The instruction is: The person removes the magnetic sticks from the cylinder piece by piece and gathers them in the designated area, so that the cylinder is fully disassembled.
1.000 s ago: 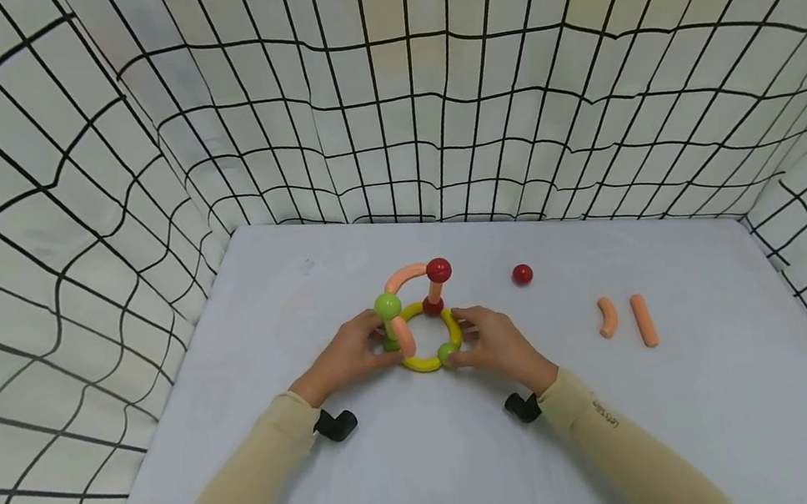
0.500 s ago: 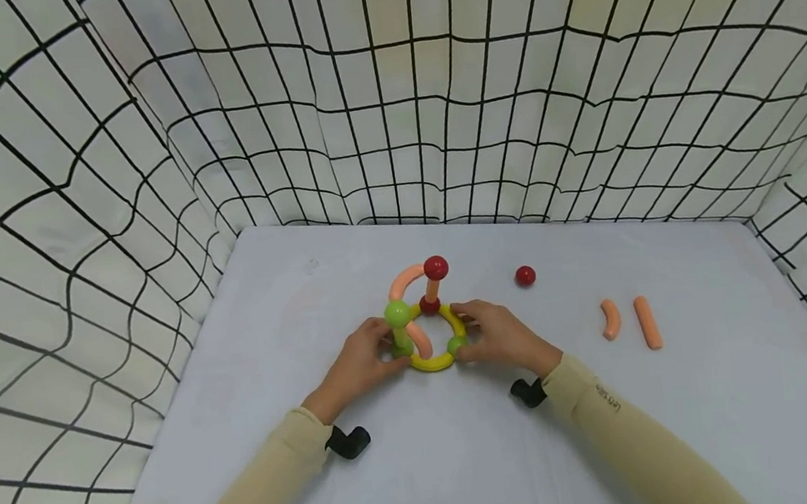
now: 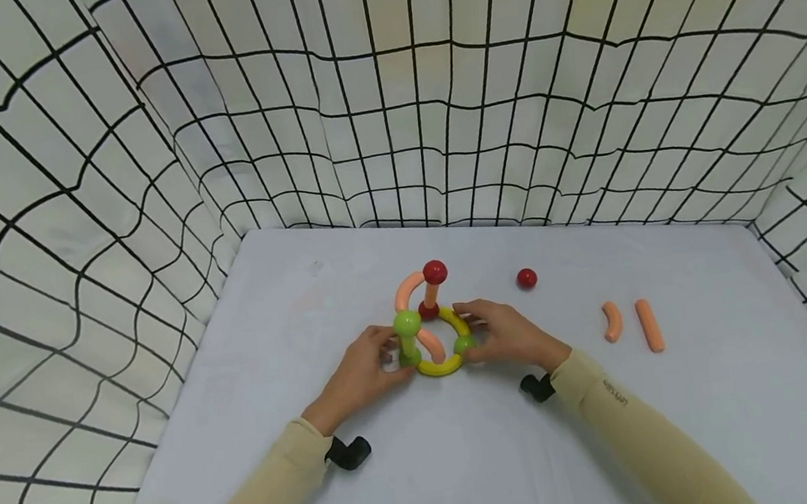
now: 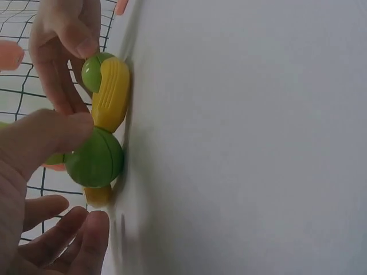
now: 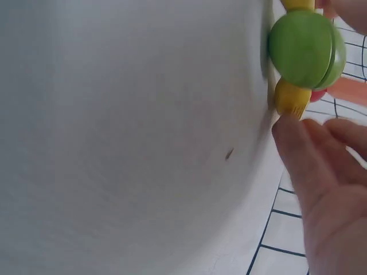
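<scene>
A ball-and-rod building toy stands between my hands on the white table. Its base is a yellow ring [image 3: 440, 368] of curved rods joined by balls. Above the base, a lime-green ball [image 3: 407, 324] and a red ball [image 3: 435, 272] are joined by an orange curved rod [image 3: 409, 288]. Another orange curved rod [image 3: 432, 345] slants down from the green ball. My left hand [image 3: 367, 372] holds the base's left green ball [image 4: 97, 157], thumb against it. Around the base's right green ball [image 5: 304, 48], my right hand [image 3: 508, 336] grips the ring, its fingertips on a yellow rod [image 5: 292, 98].
A loose red ball [image 3: 527, 278] lies behind my right hand. Farther right are a short curved orange rod [image 3: 612, 321] and a straight orange rod [image 3: 650, 325]. Black netting [image 3: 429, 148] over white sheets rises behind the table and at both sides.
Both hands have turned the toy a little anticlockwise as seen from above. Its left green balls came nearer to me, while the right green ball went slightly right and away. The loose pieces stayed put.
</scene>
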Tool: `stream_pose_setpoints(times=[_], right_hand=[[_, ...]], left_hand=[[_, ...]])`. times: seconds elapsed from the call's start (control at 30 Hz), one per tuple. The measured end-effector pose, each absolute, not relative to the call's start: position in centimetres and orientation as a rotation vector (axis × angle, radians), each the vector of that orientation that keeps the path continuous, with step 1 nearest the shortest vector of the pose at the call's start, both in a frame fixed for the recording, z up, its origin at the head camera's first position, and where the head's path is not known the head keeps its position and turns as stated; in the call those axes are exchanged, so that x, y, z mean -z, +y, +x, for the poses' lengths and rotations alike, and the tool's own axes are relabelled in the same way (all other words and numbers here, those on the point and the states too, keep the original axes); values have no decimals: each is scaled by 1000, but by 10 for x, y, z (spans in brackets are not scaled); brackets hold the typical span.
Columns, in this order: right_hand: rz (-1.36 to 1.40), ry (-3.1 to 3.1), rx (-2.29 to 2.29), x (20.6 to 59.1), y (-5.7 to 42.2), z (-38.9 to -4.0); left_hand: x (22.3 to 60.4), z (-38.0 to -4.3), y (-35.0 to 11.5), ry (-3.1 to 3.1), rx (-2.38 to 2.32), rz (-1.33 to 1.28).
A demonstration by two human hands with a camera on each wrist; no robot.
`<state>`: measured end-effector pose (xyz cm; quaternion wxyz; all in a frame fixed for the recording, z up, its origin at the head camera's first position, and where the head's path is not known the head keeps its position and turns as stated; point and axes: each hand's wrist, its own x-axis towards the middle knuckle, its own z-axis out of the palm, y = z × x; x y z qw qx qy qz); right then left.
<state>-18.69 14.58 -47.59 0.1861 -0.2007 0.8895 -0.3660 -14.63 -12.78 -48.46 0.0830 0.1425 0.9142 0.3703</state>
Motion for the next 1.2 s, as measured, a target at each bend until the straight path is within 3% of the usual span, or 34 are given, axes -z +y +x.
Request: stream_pose_setpoints(times=[0.57,1.2], right_hand=[[-356,2601,1037,481,131,-171],[-382,2608,992,481,136,-178]], left_hand=[[486,-173,-143,2517,-1209,461],[485,-186,-133,2462,-1121,517]])
